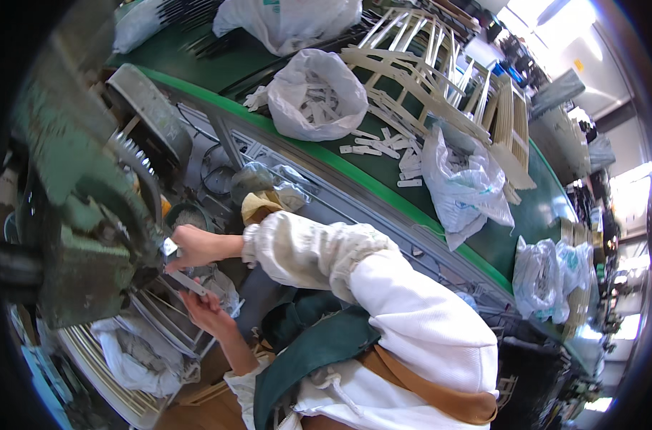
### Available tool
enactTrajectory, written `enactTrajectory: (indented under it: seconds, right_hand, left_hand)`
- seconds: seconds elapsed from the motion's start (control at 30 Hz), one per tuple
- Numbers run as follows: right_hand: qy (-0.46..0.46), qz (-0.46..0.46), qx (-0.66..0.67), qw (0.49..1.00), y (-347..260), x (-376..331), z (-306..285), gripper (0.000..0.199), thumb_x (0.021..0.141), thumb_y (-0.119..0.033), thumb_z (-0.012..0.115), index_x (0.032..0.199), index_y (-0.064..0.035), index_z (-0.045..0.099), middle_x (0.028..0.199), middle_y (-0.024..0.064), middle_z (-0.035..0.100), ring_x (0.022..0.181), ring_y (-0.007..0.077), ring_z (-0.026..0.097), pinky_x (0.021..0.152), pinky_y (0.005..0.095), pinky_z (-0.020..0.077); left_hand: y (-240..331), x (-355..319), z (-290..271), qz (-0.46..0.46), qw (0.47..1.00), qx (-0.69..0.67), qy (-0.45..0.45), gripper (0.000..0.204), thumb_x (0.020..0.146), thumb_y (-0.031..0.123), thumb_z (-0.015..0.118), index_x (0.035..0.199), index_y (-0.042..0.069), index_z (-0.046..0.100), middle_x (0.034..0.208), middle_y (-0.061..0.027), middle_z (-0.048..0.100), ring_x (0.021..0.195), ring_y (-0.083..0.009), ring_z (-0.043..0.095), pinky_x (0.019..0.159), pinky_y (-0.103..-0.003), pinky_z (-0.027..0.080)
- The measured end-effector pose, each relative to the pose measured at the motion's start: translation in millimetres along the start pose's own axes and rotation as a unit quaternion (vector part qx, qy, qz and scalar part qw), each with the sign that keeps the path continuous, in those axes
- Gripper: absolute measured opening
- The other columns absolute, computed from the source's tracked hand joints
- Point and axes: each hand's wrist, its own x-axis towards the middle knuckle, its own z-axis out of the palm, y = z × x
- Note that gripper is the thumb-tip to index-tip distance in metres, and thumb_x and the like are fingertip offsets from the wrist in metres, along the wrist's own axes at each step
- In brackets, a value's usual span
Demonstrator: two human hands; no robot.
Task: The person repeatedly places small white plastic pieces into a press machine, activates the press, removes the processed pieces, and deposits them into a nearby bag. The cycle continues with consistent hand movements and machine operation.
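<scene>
My right hand (195, 246) reaches in to the worn green machine (97, 265), its fingers pinched together beside the machine's working end. A small bright piece (170, 247) shows next to those fingers; whether it is held or part of the machine is unclear. Lower down, my left hand (211, 313) is closed on one end of a flat, light-grey strip (186, 282). The strip slants up from there to the machine, its far end close under my right fingertips. What my right fingers grip is hidden.
On the green-edged table (405, 203) sit an open white sack (319, 129) of small flat pieces, loose pieces (383, 145), another white bag (462, 179) and pale slatted frames (426, 86). Below the machine lies a white sack (143, 351) beside pale curved rails (104, 373).
</scene>
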Motion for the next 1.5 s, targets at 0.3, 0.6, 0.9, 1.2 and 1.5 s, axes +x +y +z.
enactTrajectory:
  seconds: [0.3, 0.6, 0.9, 1.2, 1.5]
  right_hand:
    - [0.297, 0.249, -0.365, 0.846, 168.4, -248.6, -253.6, 0.035, 0.071, -0.017, 0.076, 0.101, -0.0016, 0.066, 0.104, 0.0153, 0.064, 0.092, 0.0355, 0.063, 0.079, 0.0414, 0.0505]
    - [0.092, 0.28, -0.395, 0.87, 252.8, -270.3, -350.9, 0.055, 0.059, -0.026, 0.083, 0.101, -0.0012, 0.059, 0.109, 0.0161, 0.055, 0.097, 0.037, 0.059, 0.078, 0.0437, 0.0492]
    - [-0.107, 0.204, -0.47, 0.852, 281.5, -250.7, -375.2, 0.021, 0.065, -0.014, 0.074, 0.078, 0.002, 0.067, 0.08, 0.0198, 0.065, 0.079, 0.0371, 0.064, 0.068, 0.0422, 0.0534]
    - [-0.073, 0.218, -0.45, 0.863, 279.8, -266.6, -367.2, 0.038, 0.069, -0.016, 0.072, 0.097, 0.0048, 0.058, 0.096, 0.0223, 0.06, 0.082, 0.0383, 0.063, 0.071, 0.0425, 0.0527]
    - [0.052, 0.189, -0.319, 0.927, 271.7, -272.3, -380.7, 0.035, 0.069, -0.017, 0.075, 0.095, 0.0013, 0.06, 0.081, 0.0204, 0.063, 0.075, 0.0321, 0.064, 0.066, 0.0399, 0.0495]
  left_hand:
    - [-74.4, -37.7, 68.2, -0.172, 0.975, 0.095, -0.105, 0.033, 0.096, 0.027, 0.047, 0.09, -0.001, 0.065, 0.059, 0.0047, 0.034, 0.049, -0.0041, 0.031, 0.046, -0.02, 0.023]
    - [-209.4, -19.6, 212.9, -0.223, 0.863, 0.28, -0.357, 0.026, 0.096, 0.019, 0.05, 0.093, -0.001, 0.067, 0.062, 0.005, 0.044, 0.052, -0.0035, 0.039, 0.047, -0.02, 0.03]
    - [-304.4, 0.6, 268.2, -0.248, 0.814, 0.355, -0.386, 0.022, 0.093, 0.019, 0.054, 0.1, 0.002, 0.065, 0.075, -0.0003, 0.058, 0.064, -0.0084, 0.054, 0.054, -0.021, 0.042]
    - [-339.8, 9.2, 298.4, -0.273, 0.796, 0.349, -0.413, 0.037, 0.091, 0.014, 0.057, 0.123, -0.004, 0.049, 0.107, -0.0114, 0.062, 0.091, -0.0177, 0.063, 0.074, -0.028, 0.052]
    - [-360.3, 0.6, 318.6, -0.318, 0.8, 0.254, -0.441, 0.042, 0.092, 0.028, 0.057, 0.125, 0.003, 0.048, 0.117, -0.0074, 0.057, 0.105, -0.0185, 0.057, 0.088, -0.033, 0.046]
